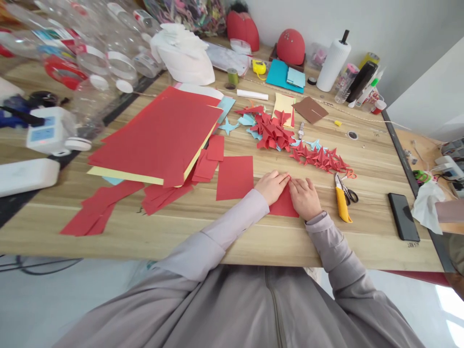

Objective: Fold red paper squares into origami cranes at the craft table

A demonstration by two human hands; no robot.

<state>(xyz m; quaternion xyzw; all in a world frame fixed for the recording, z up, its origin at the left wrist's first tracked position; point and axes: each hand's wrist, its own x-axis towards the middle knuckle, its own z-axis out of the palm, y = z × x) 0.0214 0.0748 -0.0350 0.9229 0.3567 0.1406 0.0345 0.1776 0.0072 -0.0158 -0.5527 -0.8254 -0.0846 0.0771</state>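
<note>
no text can be read for certain. dark handwritten marks on the table (271,237), just below the phone (403,217), are too small to make out, and labels on the clear bottles (90,60) are too blurred to read.

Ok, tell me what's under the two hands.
Red paper, partly under the left hand and right hand, shows between them; whatever they cover, including any folds, cannot be seen.

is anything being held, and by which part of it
Red paper: the left hand and right hand have their fingertips at its far end. Whether they pinch it or only press it down cannot be told.
</note>
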